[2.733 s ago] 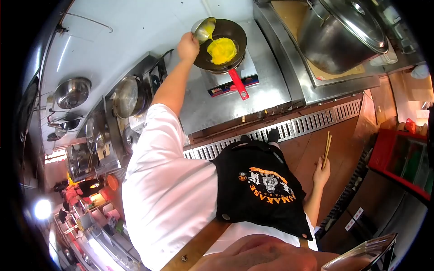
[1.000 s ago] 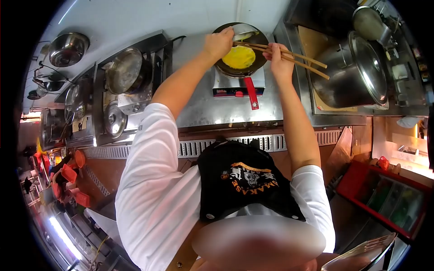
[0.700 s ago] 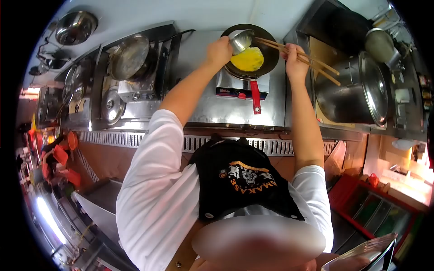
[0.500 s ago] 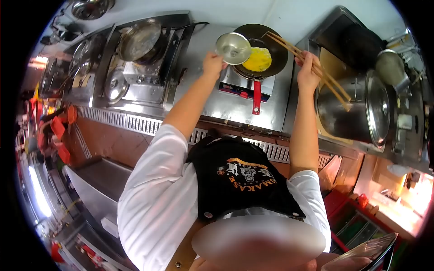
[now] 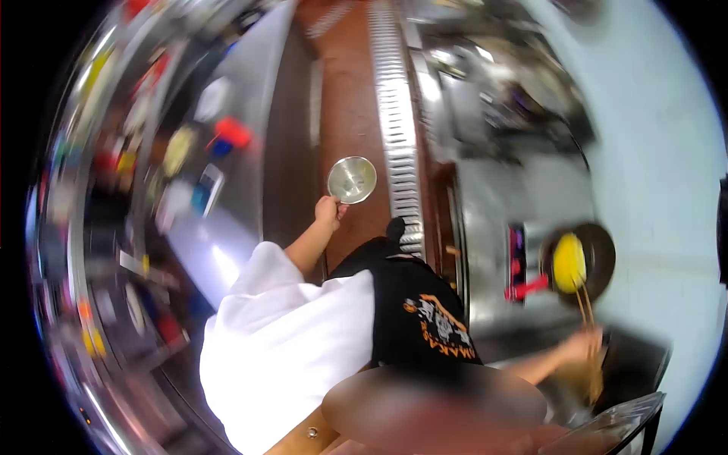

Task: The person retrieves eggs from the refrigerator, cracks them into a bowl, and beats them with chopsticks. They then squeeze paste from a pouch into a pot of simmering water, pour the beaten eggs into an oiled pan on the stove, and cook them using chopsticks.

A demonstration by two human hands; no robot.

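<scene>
My left hand (image 5: 331, 211) is closed on the rim of a small round metal bowl (image 5: 353, 180), held out over the brown floor. The bowl's inside faces up, and a little yellowish residue may show in it. Off to the right, my right hand (image 5: 584, 345) is closed around a pair of long wooden chopsticks (image 5: 585, 305). Their tips reach the yellow egg (image 5: 568, 263), which lies flat in a dark frying pan (image 5: 601, 262). The pan's red handle (image 5: 526, 288) points left. Motion blurs my right hand somewhat.
The pan sits on a small cooker on the steel counter (image 5: 500, 193). Behind it is a pale wall (image 5: 652, 174). A floor grate (image 5: 398, 129) runs between the counter and the brown floor (image 5: 345, 91). At left stands a steel worktable (image 5: 250, 106) with blurred items.
My view has turned left. My left hand has carried the bowl away from above the pan and out over the floor. The chopsticks' tips have moved from the pan's rim to the egg.
</scene>
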